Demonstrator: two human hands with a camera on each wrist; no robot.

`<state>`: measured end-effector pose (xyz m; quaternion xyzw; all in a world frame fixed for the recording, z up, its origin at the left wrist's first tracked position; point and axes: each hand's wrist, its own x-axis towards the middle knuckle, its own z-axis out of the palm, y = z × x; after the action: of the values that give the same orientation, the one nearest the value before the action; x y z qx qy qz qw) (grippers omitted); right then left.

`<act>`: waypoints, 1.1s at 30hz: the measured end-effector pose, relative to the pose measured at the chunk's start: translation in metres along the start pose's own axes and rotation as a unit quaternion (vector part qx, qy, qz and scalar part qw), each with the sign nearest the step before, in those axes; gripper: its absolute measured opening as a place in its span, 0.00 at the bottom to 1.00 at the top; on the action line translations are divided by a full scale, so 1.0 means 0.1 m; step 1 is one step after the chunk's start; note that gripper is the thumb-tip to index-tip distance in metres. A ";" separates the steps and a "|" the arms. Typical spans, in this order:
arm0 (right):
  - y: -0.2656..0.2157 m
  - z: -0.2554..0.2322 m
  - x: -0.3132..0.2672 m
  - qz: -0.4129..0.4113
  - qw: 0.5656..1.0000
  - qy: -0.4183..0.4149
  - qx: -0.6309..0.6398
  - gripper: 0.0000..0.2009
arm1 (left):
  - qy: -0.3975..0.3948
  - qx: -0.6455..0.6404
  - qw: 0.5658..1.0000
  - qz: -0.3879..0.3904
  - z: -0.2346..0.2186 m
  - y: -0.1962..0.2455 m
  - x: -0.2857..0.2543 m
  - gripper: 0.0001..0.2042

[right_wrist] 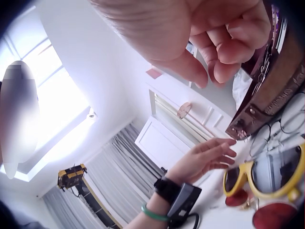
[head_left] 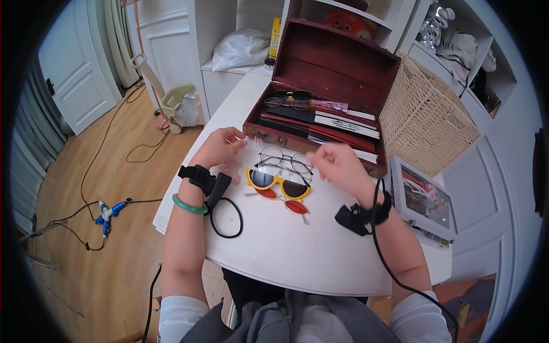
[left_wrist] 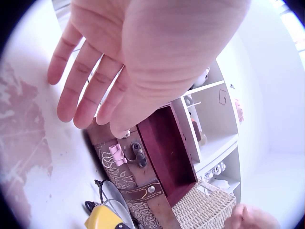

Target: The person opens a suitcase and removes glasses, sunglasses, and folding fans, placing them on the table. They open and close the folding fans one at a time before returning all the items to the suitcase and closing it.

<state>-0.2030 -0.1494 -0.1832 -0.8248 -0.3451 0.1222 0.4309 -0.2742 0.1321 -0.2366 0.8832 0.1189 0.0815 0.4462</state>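
Observation:
My left hand point(head_left: 218, 147) hovers by the front left corner of an open dark red case point(head_left: 337, 71), its fingers extended and holding nothing. Over the table to the right, my right hand point(head_left: 338, 164) has loosely curled fingers with nothing in them. Between the hands lie yellow-framed sunglasses point(head_left: 294, 189), overlapping red-tinted glasses point(head_left: 295, 206) on the near side. Thin-framed clear glasses point(head_left: 271, 155) lie on the far side, close to the case. Inside the case, dark sunglasses point(head_left: 298, 96) sit at the back left, beside a patterned purple item point(head_left: 330, 106) and black-and-white dividers.
A woven basket point(head_left: 426, 117) stands right of the case, with a white glass-topped box point(head_left: 423, 197) nearer. The white table point(head_left: 286, 251) has a curved front edge. A black cable point(head_left: 384, 260) hangs from my right wrist. Another cable loop point(head_left: 240, 226) lies below my left wrist.

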 end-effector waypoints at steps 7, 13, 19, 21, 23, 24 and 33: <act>0.14 -0.23 1.04 -0.015 0.970 0.128 -0.207 0.09 | -0.005 0.002 1.000 -0.004 0.01 -0.01 0.01 0.13; 0.69 -0.32 1.55 0.036 0.966 0.116 -0.227 0.06 | -0.005 0.016 1.000 0.014 0.01 -0.02 0.00 0.15; 0.72 -0.33 1.71 0.077 0.974 0.116 -0.180 0.05 | -0.025 0.015 1.000 -0.001 0.01 0.00 0.01 0.14; 0.68 -0.32 1.75 0.098 0.977 0.113 -0.155 0.05 | -0.024 0.014 1.000 -0.010 0.01 0.01 -0.01 0.14; 0.70 -0.31 1.81 0.151 0.981 0.070 -0.100 0.03 | -0.023 0.015 1.000 -0.014 0.00 0.05 -0.03 0.14; 0.71 -0.31 1.84 0.151 0.981 0.071 -0.100 0.03 | -0.024 0.016 0.999 -0.019 0.00 0.06 -0.03 0.14; 0.59 -0.25 1.81 0.218 0.975 0.029 -0.016 0.06 | -0.027 0.018 0.999 -0.006 0.00 0.03 -0.03 0.15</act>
<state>-0.0305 -0.0665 -0.1979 -0.8901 -0.1462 0.1833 0.3907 -0.2769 0.1293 -0.2343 0.8923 0.1134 0.0531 0.4338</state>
